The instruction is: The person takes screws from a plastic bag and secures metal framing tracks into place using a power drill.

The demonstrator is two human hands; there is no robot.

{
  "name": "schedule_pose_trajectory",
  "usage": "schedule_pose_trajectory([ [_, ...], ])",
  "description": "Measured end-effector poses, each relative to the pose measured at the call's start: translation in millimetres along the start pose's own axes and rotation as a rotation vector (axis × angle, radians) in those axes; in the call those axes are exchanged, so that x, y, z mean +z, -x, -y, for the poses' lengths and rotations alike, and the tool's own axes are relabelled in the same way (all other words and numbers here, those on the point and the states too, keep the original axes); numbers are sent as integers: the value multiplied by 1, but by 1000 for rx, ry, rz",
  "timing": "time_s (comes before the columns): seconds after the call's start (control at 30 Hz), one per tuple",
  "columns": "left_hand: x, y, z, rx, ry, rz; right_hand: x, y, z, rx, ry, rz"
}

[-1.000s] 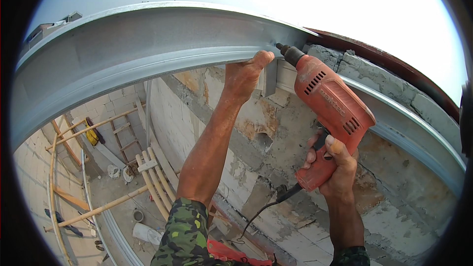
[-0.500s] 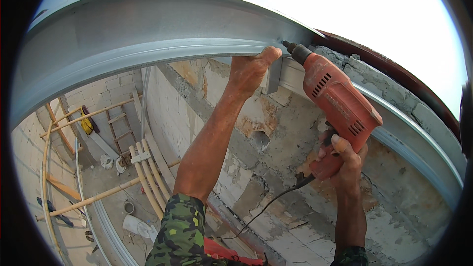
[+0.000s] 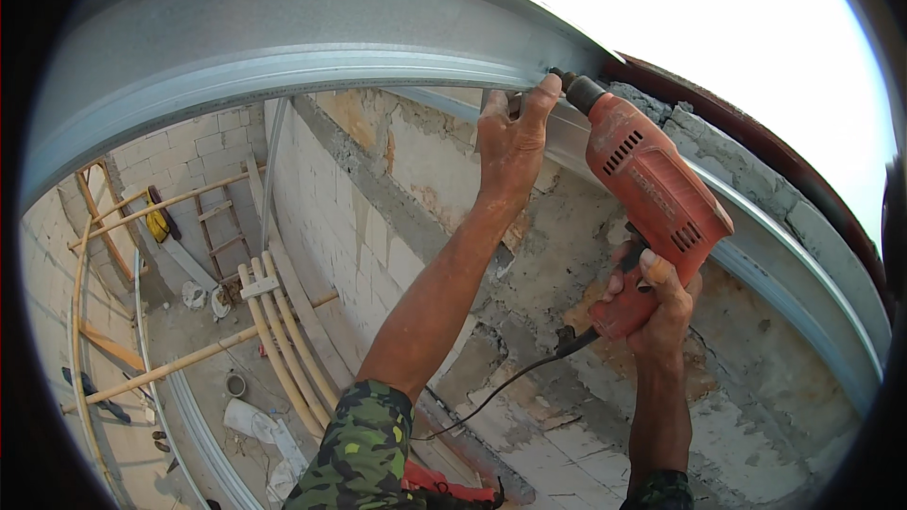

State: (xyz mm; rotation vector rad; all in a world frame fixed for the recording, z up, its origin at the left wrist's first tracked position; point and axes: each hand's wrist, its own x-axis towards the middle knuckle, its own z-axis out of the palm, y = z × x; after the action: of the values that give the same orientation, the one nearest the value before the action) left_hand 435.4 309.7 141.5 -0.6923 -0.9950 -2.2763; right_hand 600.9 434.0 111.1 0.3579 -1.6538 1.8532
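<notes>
Left hand: our left hand (image 3: 510, 137) reaches up, its grip pinching the lower edge of the long grey galvanised steel channel (image 3: 312, 28) overhead.
Right hand: our right hand (image 3: 654, 297) has its grip wrapped tight round the handle of the red corded electric drill (image 3: 647, 179).
Drill: tilted up-left, tip touching the channel just beside our left fingers.
Below: rough block wall (image 3: 378, 227).

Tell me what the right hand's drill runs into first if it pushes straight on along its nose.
The right hand aims the red drill up-left. Its tip already sits at the grey metal beam, beside the left hand fingertips, so it would likely meet the beam first; depth is unclear.
</notes>
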Motion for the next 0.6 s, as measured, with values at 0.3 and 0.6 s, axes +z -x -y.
schedule_pose_trajectory([
  [0.3, 4, -16, -4, -38, 27, -40, -1, -1, 9, 60, 22, -8],
  [0.6, -2, -27, 2, 119, 163, 111, 1, -9, 54, 185, -100, 6],
])
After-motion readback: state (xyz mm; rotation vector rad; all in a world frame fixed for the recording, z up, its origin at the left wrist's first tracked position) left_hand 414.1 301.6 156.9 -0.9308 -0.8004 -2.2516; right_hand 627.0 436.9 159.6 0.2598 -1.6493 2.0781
